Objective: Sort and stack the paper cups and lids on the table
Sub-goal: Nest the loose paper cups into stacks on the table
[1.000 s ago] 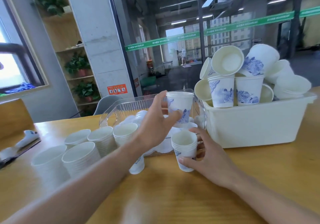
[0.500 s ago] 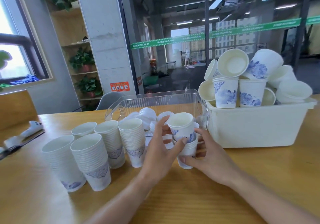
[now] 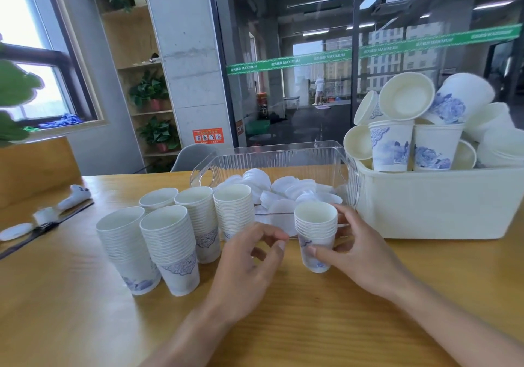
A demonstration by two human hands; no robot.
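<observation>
Gripping short cup stack (image 3: 315, 236), right hand (image 3: 358, 253); left hand (image 3: 249, 256) loosely curled, empty; clear lid bin (image 3: 272, 159) behind.

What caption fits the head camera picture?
Right hand holds a short cup stack; left hand empty beside it.

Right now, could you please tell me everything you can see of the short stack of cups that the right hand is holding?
The short stack of cups is white paper with a blue print low on the bottom cup. Several cups are nested, rims banded closely, the top one empty. It stands upright on the wooden table, before the clear lid tray and left of the white bin. The right hand grips it, thumb in front. The left hand is just beside it, not touching.
</observation>
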